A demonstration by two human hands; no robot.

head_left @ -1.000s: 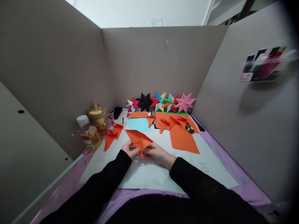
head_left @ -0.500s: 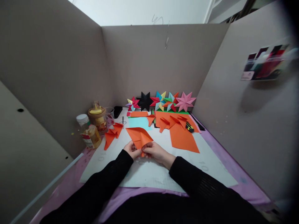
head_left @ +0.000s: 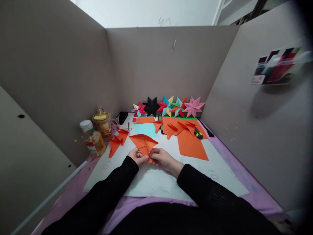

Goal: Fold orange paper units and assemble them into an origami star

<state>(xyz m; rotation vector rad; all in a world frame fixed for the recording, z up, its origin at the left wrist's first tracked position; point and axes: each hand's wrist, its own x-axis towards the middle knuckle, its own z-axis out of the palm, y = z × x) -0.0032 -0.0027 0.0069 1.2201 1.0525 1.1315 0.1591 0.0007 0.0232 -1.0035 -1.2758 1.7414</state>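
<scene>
Between my hands, above the white sheet (head_left: 168, 182), is a creased piece of orange paper (head_left: 143, 143), wide at the far end and narrowing to a point near me. My left hand (head_left: 138, 156) pinches its lower left edge, thumb on top. On the other side, my right hand (head_left: 160, 157) grips the paper close to the narrow tip, its fingers curled. Folded orange paper pieces (head_left: 116, 140) lie to the left, and more folded pieces (head_left: 186, 127) rest on flat orange sheets (head_left: 193, 148) at the right.
Several folded paper stars (head_left: 151, 106) stand along the back panel. A utility knife (head_left: 198, 133) lies on the right, small scissors (head_left: 128, 127) at back left. A glue bottle (head_left: 95, 142) and a brown lidded tub (head_left: 102, 124) stand by the left panel.
The orange paper has shifted slightly left and its right side has flattened out from a curl. My left hand has moved a little left; both hands keep their hold.
</scene>
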